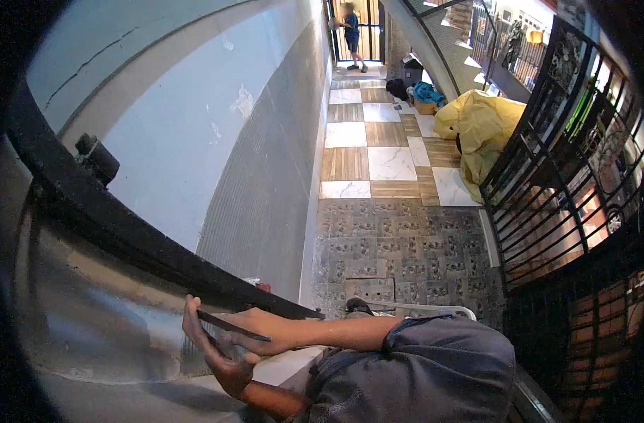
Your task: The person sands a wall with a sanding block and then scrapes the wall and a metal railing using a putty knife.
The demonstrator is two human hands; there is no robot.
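A thin dark slab [232, 327], seen almost edge-on and looking like a phone, is held between my two hands at the lower left. My left hand [222, 359] cups it from the near left, fingertips reaching past its far end. My right hand [265, 326] is against its other side, with that forearm stretched across the view; part of the fingers is hidden by the slab. Its face does not show. Both hands are in front of a pale wall, beside a dark metal frame [156, 254].
Black barred gates [547, 204] line the right side. A yellow cover [480, 123] drapes over something bulky along the tiled passage [392, 162]. Stairs [445, 32] and a blue bundle [428, 93] are farther back. Another person [351, 35] stands at the far doorway.
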